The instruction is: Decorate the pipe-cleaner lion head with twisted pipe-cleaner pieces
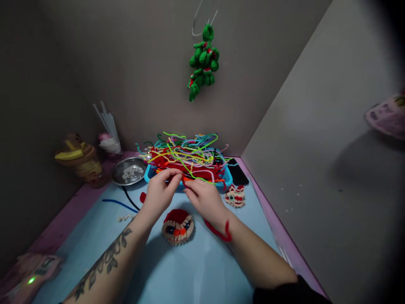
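My left hand (160,193) and my right hand (204,197) meet at the front edge of a blue tray (228,180) heaped with pipe cleaners (186,157) of many colours. Both hands pinch a short orange pipe cleaner (187,179) between their fingertips. Below them on the light blue table (196,270) lies a small round pipe-cleaner face, red and cream with an orange nose (177,226). A red pipe cleaner (220,232) lies by my right wrist.
A second small cream and red pipe-cleaner figure (235,196) lies right of the hands. A metal bowl (129,171), a blue pipe cleaner (119,204) and a black cable (129,197) are at the left. A black phone (238,172) sits behind the tray. A green pipe-cleaner ornament (203,61) hangs on the wall.
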Tool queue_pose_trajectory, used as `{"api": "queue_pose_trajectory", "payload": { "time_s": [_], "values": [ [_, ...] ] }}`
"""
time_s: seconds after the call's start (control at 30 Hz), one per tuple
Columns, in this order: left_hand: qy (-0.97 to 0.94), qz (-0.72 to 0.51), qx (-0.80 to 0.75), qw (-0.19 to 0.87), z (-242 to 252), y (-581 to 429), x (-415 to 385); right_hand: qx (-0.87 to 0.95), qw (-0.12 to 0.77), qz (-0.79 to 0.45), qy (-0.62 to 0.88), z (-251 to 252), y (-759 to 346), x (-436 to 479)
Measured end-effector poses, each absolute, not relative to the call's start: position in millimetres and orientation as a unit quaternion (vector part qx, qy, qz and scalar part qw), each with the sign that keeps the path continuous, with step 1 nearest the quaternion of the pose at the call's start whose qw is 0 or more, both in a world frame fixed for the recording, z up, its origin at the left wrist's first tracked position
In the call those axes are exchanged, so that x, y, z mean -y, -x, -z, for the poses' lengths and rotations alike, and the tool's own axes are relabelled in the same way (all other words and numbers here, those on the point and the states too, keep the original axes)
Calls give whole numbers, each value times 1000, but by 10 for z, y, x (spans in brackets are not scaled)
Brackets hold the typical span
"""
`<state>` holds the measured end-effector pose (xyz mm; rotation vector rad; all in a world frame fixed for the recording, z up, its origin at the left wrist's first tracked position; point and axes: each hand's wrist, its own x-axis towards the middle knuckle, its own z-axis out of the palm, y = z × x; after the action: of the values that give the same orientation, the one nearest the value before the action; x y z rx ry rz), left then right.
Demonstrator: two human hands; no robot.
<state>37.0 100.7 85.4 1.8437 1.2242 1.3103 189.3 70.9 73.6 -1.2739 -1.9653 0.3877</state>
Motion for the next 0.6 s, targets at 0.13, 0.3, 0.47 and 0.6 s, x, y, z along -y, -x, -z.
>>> {"api": "queue_pose_trajectory", "payload": {
  "time_s": [0.13,0.3,0.47,0.6],
  "values": [
    [-746,-460,-429,221,-808,-336,-1060,852,251,35,458,-820,-1889,-580],
    [-816,-360,-333,305,-803,-333,-1069,848,318,20,423,-961,-2093,-631],
    [-737,-371,-292,484,-808,-386,-1021,728,479,-170,460,-939,-2195,-761],
    [-623,-453,-309,558,-720,-432,-1039,705,485,-245,455,-873,-2131,-795]
  ]
}}
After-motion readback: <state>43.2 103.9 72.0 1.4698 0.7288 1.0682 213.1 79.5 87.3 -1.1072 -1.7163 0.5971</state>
